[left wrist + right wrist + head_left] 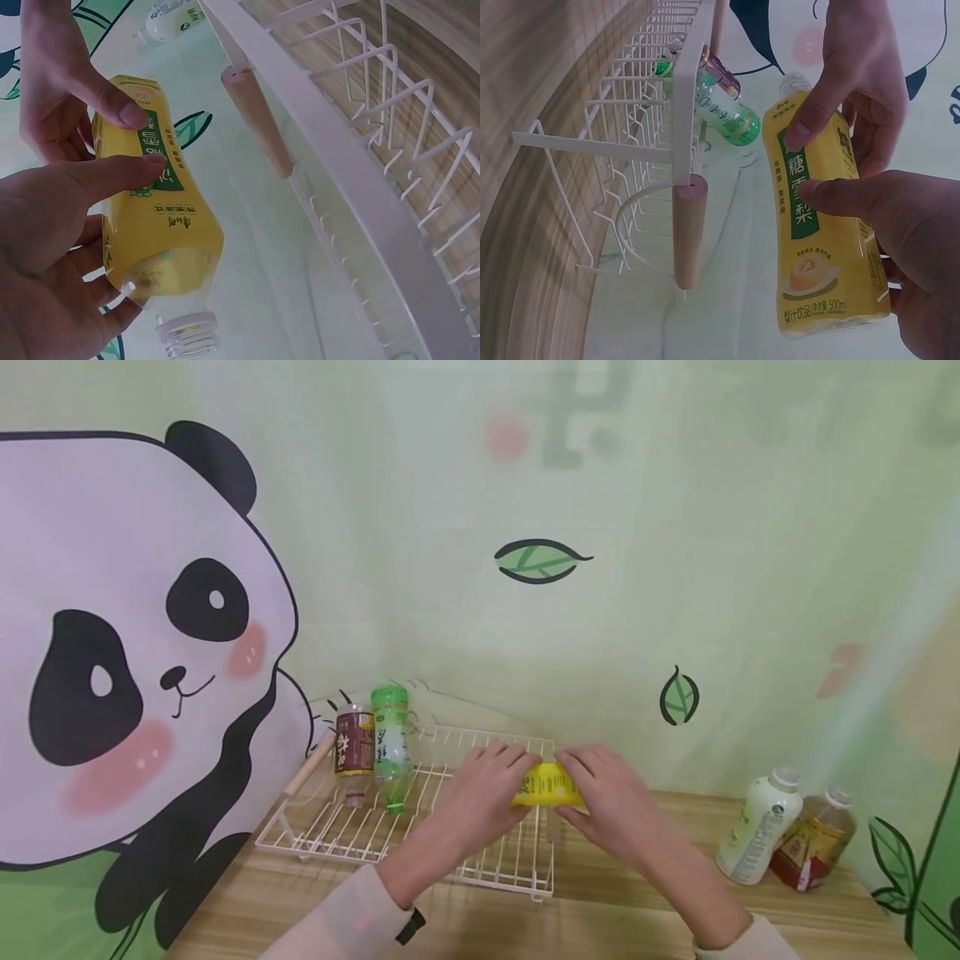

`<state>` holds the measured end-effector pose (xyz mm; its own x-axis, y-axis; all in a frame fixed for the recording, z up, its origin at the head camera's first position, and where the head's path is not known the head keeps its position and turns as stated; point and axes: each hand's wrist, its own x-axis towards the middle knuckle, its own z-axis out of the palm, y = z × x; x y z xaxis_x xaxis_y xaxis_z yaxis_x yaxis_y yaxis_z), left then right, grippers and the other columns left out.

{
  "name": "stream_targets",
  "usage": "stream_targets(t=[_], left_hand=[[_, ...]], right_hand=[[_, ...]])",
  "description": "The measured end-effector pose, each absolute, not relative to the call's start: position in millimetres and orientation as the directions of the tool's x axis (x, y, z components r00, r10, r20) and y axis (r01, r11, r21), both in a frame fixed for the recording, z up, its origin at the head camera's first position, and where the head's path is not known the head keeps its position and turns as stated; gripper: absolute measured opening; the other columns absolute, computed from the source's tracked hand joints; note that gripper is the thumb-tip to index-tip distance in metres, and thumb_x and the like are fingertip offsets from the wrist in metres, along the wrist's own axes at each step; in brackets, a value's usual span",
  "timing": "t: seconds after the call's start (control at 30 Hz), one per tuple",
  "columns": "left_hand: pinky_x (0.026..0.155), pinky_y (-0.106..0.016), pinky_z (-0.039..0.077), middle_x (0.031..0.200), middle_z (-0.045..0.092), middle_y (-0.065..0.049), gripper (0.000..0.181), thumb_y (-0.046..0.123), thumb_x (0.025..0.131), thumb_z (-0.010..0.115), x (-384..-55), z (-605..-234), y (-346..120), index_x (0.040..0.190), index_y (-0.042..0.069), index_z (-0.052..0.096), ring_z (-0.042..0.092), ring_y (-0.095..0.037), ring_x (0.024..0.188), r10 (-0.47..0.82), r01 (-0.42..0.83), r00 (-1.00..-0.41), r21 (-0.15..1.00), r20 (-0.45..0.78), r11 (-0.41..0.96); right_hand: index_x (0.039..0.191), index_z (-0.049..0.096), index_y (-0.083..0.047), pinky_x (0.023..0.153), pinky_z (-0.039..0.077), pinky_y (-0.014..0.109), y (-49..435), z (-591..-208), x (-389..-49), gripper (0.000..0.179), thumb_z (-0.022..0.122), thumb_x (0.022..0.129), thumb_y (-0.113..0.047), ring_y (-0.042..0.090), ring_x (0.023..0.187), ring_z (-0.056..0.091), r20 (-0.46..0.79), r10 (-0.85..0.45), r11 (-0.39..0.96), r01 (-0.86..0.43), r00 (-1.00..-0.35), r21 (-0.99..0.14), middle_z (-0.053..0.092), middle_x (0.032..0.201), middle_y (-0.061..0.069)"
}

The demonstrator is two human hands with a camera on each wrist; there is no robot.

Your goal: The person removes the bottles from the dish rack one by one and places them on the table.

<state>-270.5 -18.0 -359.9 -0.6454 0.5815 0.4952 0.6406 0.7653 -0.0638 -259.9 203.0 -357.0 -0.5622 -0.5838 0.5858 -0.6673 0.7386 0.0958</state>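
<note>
Both hands hold a plastic drink bottle with a yellow label (550,785) above the right part of a white wire dish rack (495,887). My left hand (483,789) grips the neck half, and my right hand (607,797) grips the base half. Thumbs from both sides lie across the green panel of the label, as the right wrist view shows. In the left wrist view the bottle's threaded neck (187,334) is bare, without a cap. A green bottle (392,747) and a bottle with a dark red-brown label (354,752) lean neck-down in the rack's left part.
On the right of the wooden table (622,902) stand a white bottle (759,827) and a bottle with a red label (813,842), side by side. The rack has wooden handles (689,232) at its ends. Behind everything hangs a green panda-print backdrop (420,568).
</note>
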Motion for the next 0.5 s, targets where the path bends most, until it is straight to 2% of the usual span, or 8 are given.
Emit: stream_targets(t=[0.27, 0.5], left_hand=[[0.093, -0.032, 0.054, 0.129, 0.069, 0.002, 0.060, 0.029, 0.085, 0.092, -271.8, -361.6, -16.0, 0.138, 0.015, 0.066, 0.061, -0.017, 0.113, 0.592, 0.642, -0.638, -0.084, 0.493, 0.762], [0.100, -0.034, 0.055, 0.131, 0.069, -0.001, 0.064, 0.030, 0.084, 0.092, -271.6, -363.7, -15.8, 0.139, 0.013, 0.065, 0.063, -0.019, 0.117, 0.606, 0.658, -0.631, -0.080, 0.484, 0.749]], right_hand=[[0.126, 0.068, 0.002, 0.100, 0.056, 0.050, 202.4, -360.0, -260.9, 0.065, 0.100, 0.073, -0.018, 0.031, 0.113, 0.065, 0.585, -0.576, 0.746, -0.660, -0.571, 0.091, 0.070, 0.120, 0.011], [0.123, 0.070, -0.001, 0.097, 0.057, 0.050, 203.3, -361.8, -260.3, 0.063, 0.100, 0.073, -0.023, 0.030, 0.112, 0.064, 0.562, -0.584, 0.765, -0.628, -0.585, 0.142, 0.071, 0.117, 0.008]])
